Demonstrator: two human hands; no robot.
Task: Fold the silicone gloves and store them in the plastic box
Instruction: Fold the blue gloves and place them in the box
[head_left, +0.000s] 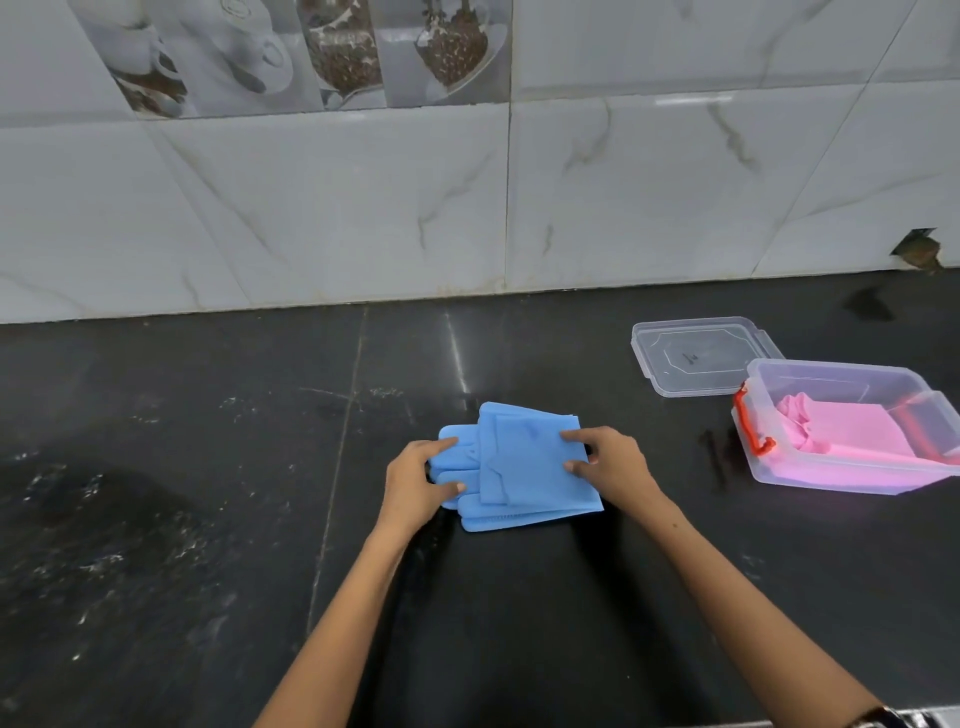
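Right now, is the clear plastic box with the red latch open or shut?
Open. The clear plastic box with the red latch has no cover; its clear lid lies on the black counter behind it, and folded pink gloves show inside.

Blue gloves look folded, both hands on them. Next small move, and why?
Probably lift the folded blue gloves and carry them right toward the plastic box. The left hand grips the finger end and the right hand pinches the cuff end, so the bundle is already held. The box stands open, its lid lying beside it, and pink gloves already lie inside.
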